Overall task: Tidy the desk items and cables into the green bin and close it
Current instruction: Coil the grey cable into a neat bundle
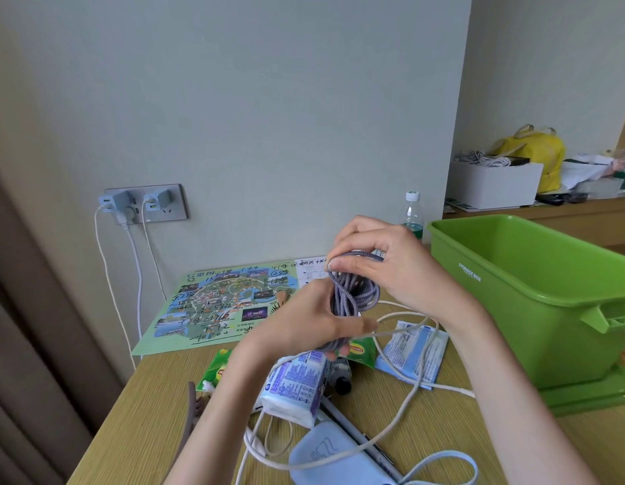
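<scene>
Both your arms are up in front of you, bare forearms running in from the bottom edge and meeting near the middle. Your left hand [304, 320] sits lower, its back toward you, fingers curled round the lower part of the purple cable coil [354, 292]. Your right hand [384, 267] is just above it, wrist bent, thumb laid flat across the coil's top, fingers curled over the far side. The two hands are close together, one on each end of the coil.
</scene>
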A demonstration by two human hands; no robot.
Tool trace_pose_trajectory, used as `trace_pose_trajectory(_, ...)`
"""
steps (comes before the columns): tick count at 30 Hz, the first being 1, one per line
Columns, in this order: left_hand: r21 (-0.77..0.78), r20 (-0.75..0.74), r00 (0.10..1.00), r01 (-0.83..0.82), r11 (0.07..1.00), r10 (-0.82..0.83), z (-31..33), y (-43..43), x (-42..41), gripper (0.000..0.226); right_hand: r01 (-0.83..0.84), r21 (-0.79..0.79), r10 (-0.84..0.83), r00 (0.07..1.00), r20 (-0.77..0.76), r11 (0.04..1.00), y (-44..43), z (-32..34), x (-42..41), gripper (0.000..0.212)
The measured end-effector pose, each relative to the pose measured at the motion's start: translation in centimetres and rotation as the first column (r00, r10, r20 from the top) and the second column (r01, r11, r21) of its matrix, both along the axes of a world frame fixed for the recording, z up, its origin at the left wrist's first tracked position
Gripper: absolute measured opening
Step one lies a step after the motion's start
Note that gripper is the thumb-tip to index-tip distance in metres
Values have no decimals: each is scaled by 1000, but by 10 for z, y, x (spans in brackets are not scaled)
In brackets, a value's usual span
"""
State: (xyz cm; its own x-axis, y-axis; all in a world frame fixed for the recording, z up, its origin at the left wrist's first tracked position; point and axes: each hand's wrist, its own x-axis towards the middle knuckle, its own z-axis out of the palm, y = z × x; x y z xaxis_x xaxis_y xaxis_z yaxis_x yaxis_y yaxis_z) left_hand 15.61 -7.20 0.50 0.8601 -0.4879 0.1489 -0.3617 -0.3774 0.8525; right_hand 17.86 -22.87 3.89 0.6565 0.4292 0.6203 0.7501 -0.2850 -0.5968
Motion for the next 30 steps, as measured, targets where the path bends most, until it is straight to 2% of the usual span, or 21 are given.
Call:
trace_pose_trajectory(4, 99, 4, 999, 35, 995, -35, 3, 2, -3, 19, -34, 15, 36, 992, -122, 999, -8, 0, 1, 8)
trace_pose_trajectory(8, 156, 101, 995, 2, 988, -18, 10, 4, -8, 16, -25, 77, 37, 987, -157, 997, -11, 0, 2, 6)
trace_pose_trajectory(9, 145, 129, 992, -7, 989, -11, 12, 4, -9, 13, -25, 104, 43, 984, -174, 994, -12, -1, 3, 5)
trace_pose_trajectory(12, 87, 194, 981, -40, 995, 23, 16, 2, -11, 40, -24, 260, 109, 941, -320, 965, -16, -3, 6, 8)
trace_pose_trajectory(14, 15, 182, 982, -53, 998, 50, 17, 1, -12, 48, 19, 351, 146, 887, -437, 936, -19, -5, 9, 14)
trace_pose_trajectory(18, -82, 162, 984, -62, 995, 75, 18, 0, -13, 58, 76, 373, 183, 770, -612, 925, -21, -8, 11, 18)
trace_pose_trajectory(22, -130, 184, 977, -81, 988, 104, 20, -1, -14, 70, 82, 474, 318, 641, -698, 877, -16, -12, 15, 3)
trace_pose_trajectory(25, -149, 208, 971, -88, 985, 119, 24, 2, -15, 65, 121, 515, 374, 551, -746, 849, -10, -19, 20, 19)
trace_pose_trajectory(27, -219, 214, 967, -88, 972, 136, 27, 4, -14, 56, 107, 502, 371, 548, -750, 858, -5, -20, 16, 35)
trace_pose_trajectory(28, -252, 216, 966, -87, 964, 143, 28, 4, -14, 52, 61, 499, 390, 545, -742, 864, -4, -20, 14, 35)
trace_pose_trajectory(30, -268, 229, 955, -125, 955, 189, 30, 6, -14, 49, -19, 443, 368, 591, -718, 896, -5, -19, 12, 9)
